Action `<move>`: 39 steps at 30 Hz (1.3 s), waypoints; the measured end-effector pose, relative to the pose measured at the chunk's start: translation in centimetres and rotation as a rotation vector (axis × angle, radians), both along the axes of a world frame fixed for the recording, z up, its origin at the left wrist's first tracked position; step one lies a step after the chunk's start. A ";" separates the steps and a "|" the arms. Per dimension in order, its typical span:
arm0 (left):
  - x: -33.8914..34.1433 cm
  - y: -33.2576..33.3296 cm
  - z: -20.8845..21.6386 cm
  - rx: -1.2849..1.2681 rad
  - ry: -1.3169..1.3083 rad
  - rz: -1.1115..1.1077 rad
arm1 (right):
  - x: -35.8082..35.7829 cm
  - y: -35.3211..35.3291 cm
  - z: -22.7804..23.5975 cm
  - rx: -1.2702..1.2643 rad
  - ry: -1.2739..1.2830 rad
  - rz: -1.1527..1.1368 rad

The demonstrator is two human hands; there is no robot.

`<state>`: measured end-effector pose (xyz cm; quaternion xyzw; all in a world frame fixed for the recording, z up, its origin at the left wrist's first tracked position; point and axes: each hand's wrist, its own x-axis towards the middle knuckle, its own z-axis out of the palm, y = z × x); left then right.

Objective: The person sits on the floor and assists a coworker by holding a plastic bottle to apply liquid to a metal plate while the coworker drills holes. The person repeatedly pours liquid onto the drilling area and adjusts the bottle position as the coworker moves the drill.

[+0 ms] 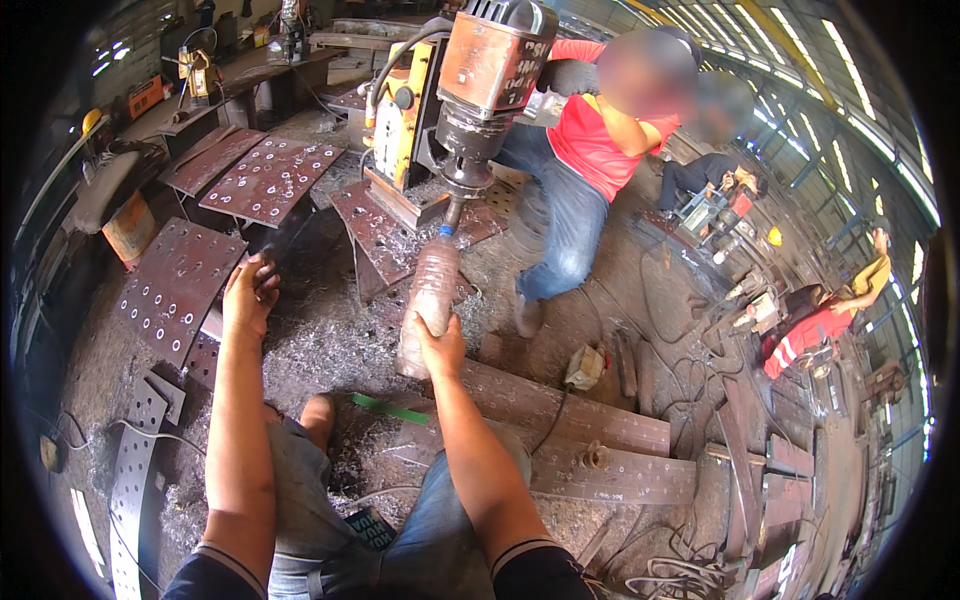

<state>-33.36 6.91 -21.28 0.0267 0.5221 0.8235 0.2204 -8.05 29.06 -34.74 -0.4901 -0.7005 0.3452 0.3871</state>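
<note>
My right hand (441, 347) is wrapped round the lower part of a ribbed plastic bottle (434, 275) with cloudy brownish contents. The bottle tilts up and away, its blue tip right by the cutter (454, 211) of an upright drill; whether they touch I cannot tell. That drill has an orange motor (492, 55) and a yellow body (402, 120), and stands on a dark red steel plate (380, 232) strewn with metal shavings. My left hand (250, 296) is raised beside a drilled plate (178, 285), fingers loosely bent and apart, nothing seen in them.
A person in a red shirt (595, 150) stands just behind the drill, a gloved hand near the motor. More drilled plates (270, 180) lie at the left. Steel strips (600, 465) and cables (680, 570) cover the floor at the right. Other people work farther right.
</note>
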 end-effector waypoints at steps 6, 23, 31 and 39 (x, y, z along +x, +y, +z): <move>0.2 0.4 0.4 -0.010 -0.027 0.004 | 0.0 0.3 -0.1 -0.024 -0.020 -0.024; 2.3 -0.2 2.5 0.012 -0.039 0.007 | 0.4 -0.2 1.8 -0.413 0.190 0.203; 2.5 0.0 2.9 0.028 -0.053 0.004 | 0.5 0.4 2.0 -0.604 0.181 0.197; 2.5 0.0 2.9 0.033 -0.051 -0.002 | 0.4 0.0 2.4 -0.579 0.158 0.172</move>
